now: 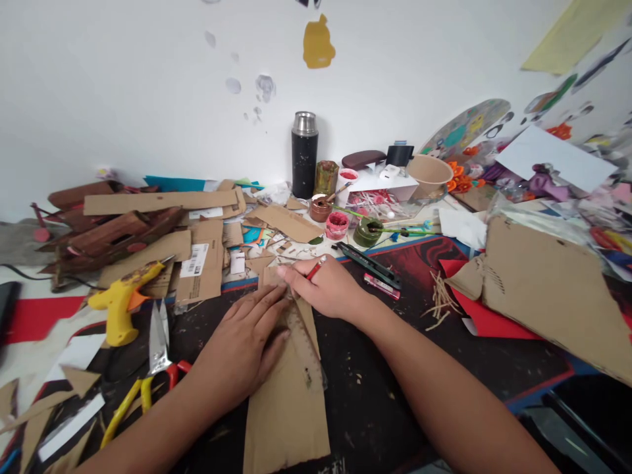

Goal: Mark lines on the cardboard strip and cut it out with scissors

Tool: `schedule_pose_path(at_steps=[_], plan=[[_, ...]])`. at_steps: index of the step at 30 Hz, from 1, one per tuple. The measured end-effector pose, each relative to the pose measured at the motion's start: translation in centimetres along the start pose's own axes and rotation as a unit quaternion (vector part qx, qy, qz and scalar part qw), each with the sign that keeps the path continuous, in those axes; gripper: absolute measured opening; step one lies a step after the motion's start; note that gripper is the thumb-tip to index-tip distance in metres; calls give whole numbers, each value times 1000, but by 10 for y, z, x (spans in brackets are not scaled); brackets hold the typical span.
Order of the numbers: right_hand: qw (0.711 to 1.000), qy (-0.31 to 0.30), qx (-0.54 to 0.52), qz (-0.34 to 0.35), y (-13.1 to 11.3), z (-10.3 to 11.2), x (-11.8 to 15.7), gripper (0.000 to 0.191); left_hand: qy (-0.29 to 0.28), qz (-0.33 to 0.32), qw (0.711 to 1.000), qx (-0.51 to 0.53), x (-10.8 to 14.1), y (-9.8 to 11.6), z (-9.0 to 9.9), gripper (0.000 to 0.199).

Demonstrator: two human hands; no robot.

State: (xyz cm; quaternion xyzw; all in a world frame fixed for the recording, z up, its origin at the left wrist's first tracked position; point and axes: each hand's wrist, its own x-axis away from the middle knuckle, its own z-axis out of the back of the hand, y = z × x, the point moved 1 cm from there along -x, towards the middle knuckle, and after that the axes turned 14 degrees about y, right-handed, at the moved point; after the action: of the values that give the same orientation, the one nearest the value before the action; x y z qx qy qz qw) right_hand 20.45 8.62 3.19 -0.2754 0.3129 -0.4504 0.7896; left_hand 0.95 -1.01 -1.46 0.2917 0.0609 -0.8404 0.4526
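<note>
A long strip of brown cardboard (281,421) lies on the dark mat in front of me. Along it runs a clear ruler (302,342), slanted from upper left to lower right. My left hand (249,339) lies flat over the ruler and the cardboard, its fingers stretched toward the far end. A red pencil or pen (316,268) is pinched in my right hand (328,289), which rests at the strip's far end; its tip is hidden behind the fingers. Both hands are close together there, near the ruler's upper end.
Scissors (158,342) and a yellow glue gun (121,306) lie left among cardboard scraps. A black cutter (370,264), paint jars (337,224) and a black flask (304,155) stand or lie beyond my hands. A large cardboard piece (548,289) lies right.
</note>
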Motion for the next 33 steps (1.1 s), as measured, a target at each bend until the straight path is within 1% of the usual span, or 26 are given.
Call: schedule_pose_path(at_steps=[8, 15, 23, 25, 28, 31, 33], plan=[[999, -24, -11, -19, -5, 4, 0, 56, -10, 7, 1000, 2, 0, 0, 1, 42], [1000, -12, -20, -18, -4, 3, 1, 58, -9, 13, 1000, 12, 0, 0, 2, 42], [1000, -12, -25, -9, -3, 2, 0, 58, -9, 11, 1000, 8, 1, 0, 1, 42], [999, 4, -35, -1, -2, 2, 0, 57, -7, 12, 1000, 8, 1, 1, 1, 42], [995, 65, -71, -5, 3, 2, 0, 54, 1, 5, 1000, 4, 2, 1, 0, 41], [982, 115, -137, -61, 11, 3, -2, 56, 9, -6, 1000, -7, 4, 1, -2, 40], [967, 131, -192, -101, 17, 2, -4, 60, 13, -10, 1000, -12, 4, 2, -3, 40]])
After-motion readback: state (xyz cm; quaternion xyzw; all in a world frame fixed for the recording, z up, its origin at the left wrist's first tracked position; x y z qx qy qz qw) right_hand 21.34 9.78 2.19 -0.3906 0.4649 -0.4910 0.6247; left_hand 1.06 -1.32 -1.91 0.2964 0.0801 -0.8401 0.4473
